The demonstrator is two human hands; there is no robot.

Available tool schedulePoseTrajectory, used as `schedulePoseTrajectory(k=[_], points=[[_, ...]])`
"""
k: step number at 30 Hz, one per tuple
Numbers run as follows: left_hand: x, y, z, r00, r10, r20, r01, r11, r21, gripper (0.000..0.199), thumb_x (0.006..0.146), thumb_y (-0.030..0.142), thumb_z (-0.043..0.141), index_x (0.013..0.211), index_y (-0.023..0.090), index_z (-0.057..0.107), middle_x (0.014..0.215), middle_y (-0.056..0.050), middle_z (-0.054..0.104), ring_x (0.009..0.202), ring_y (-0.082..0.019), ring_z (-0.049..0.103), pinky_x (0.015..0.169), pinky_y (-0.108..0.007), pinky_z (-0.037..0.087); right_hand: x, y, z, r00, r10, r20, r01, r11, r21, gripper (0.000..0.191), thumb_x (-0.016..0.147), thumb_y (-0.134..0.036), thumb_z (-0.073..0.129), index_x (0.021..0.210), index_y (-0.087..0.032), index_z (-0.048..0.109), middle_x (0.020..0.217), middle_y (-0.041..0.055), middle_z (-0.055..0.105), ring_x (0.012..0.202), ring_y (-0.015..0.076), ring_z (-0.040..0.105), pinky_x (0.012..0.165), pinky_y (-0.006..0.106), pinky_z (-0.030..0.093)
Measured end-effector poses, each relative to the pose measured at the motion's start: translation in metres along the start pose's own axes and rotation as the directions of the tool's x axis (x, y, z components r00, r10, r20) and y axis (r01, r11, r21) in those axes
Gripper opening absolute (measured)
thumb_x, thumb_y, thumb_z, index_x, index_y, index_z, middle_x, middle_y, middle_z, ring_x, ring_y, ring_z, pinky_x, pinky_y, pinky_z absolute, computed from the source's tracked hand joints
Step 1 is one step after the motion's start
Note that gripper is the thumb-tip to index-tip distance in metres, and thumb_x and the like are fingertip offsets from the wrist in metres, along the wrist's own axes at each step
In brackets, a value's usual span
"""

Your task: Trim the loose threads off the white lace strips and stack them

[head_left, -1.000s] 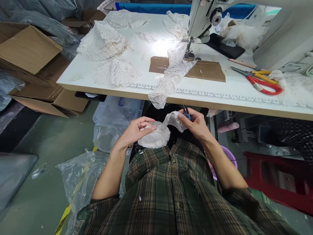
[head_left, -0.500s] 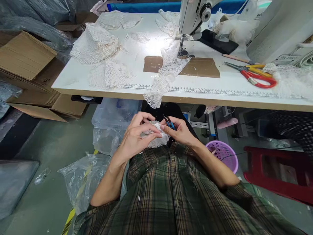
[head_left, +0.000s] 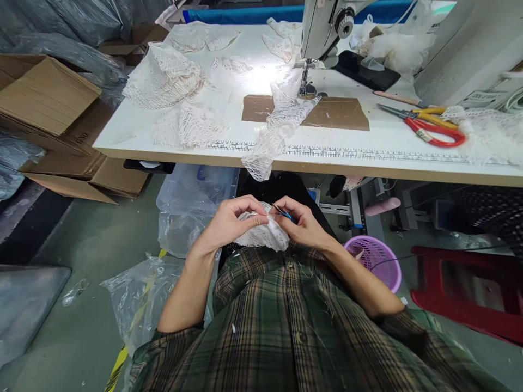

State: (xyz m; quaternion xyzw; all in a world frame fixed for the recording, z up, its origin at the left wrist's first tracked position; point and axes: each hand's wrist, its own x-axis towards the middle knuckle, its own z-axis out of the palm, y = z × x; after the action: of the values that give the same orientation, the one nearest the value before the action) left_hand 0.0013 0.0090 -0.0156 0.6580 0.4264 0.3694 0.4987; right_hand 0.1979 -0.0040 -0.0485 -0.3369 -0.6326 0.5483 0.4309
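Note:
A piece of white lace fabric (head_left: 261, 235) lies gathered over my lap, just below the table edge. My left hand (head_left: 235, 220) pinches the lace's upper edge between thumb and fingers. Close beside it, my right hand (head_left: 301, 223) is closed, with small blue-handled thread snips (head_left: 285, 212) tucked in it, their dark tips pointing up and left. The right thumb and fingertips also meet the lace. Above my hands, another strip of white lace (head_left: 272, 136) runs from under the sewing machine's needle (head_left: 304, 79) and hangs over the table's front edge.
Lace heaps (head_left: 163, 76) lie on the left of the white table (head_left: 134, 128). Red-handled scissors (head_left: 433, 132) and yellow-handled ones (head_left: 437, 117) rest at right. Cardboard boxes (head_left: 53, 98) stand left. A purple basket (head_left: 392, 267) and red stool (head_left: 429, 294) are low right.
My hands have drawn closer together, and the left fingers have closed into a pinch on the lace. The snips have tilted flatter, and the lace has spread lower over my lap.

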Motion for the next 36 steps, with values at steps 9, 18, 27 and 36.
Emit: schedulePoseTrajectory(k=[9, 18, 27, 36], points=[[-0.004, -0.003, 0.000, 0.984, -0.171, -0.057, 0.161, 0.975, -0.154, 0.027, 0.066, 0.034, 0.086, 0.075, 0.014, 0.071, 0.075, -0.004, 0.069, 0.063, -0.012, 0.059, 0.056, -0.022, 0.048, -0.002, 0.005, 0.001, 0.992, 0.098, -0.077, -0.105, 0.991, -0.081, 0.022, 0.084, -0.039, 0.068, 0.079, -0.018, 0.064, 0.070, -0.0017, 0.057, 0.062, 0.0107, 0.045, 0.057, 0.024, 0.037], [-0.012, -0.007, -0.004, 0.995, -0.089, -0.048, 0.079, 0.980, -0.184, 0.023, 0.072, 0.034, 0.082, 0.072, 0.015, 0.070, 0.087, -0.008, 0.070, 0.074, -0.015, 0.064, 0.064, -0.026, 0.050, -0.005, 0.001, 0.008, 0.976, 0.042, -0.213, -0.065, 0.993, -0.098, 0.018, 0.081, -0.035, 0.070, 0.074, -0.019, 0.066, 0.066, -0.0007, 0.058, 0.062, 0.0122, 0.048, 0.055, 0.025, 0.039], [-0.014, -0.007, 0.002, 0.986, -0.124, -0.111, 0.094, 0.965, -0.245, 0.031, 0.071, 0.025, 0.083, 0.093, 0.017, 0.062, 0.084, -0.004, 0.071, 0.075, -0.014, 0.066, 0.069, -0.024, 0.051, -0.009, 0.001, 0.013, 0.960, 0.035, -0.276, -0.066, 0.992, -0.103, 0.026, 0.078, -0.041, 0.075, 0.072, -0.020, 0.061, 0.069, 0.0001, 0.061, 0.065, 0.0132, 0.052, 0.055, 0.025, 0.042], [-0.009, -0.016, 0.001, 0.981, -0.160, -0.108, 0.122, 0.947, -0.298, 0.074, 0.069, 0.026, 0.085, 0.131, 0.017, 0.045, 0.098, -0.007, 0.071, 0.079, -0.014, 0.068, 0.073, -0.025, 0.054, -0.001, 0.011, 0.010, 0.937, 0.152, -0.316, -0.159, 0.987, 0.002, 0.032, 0.075, -0.048, 0.076, 0.084, -0.019, 0.069, 0.080, 0.0024, 0.069, 0.069, 0.0149, 0.060, 0.063, 0.028, 0.049]])
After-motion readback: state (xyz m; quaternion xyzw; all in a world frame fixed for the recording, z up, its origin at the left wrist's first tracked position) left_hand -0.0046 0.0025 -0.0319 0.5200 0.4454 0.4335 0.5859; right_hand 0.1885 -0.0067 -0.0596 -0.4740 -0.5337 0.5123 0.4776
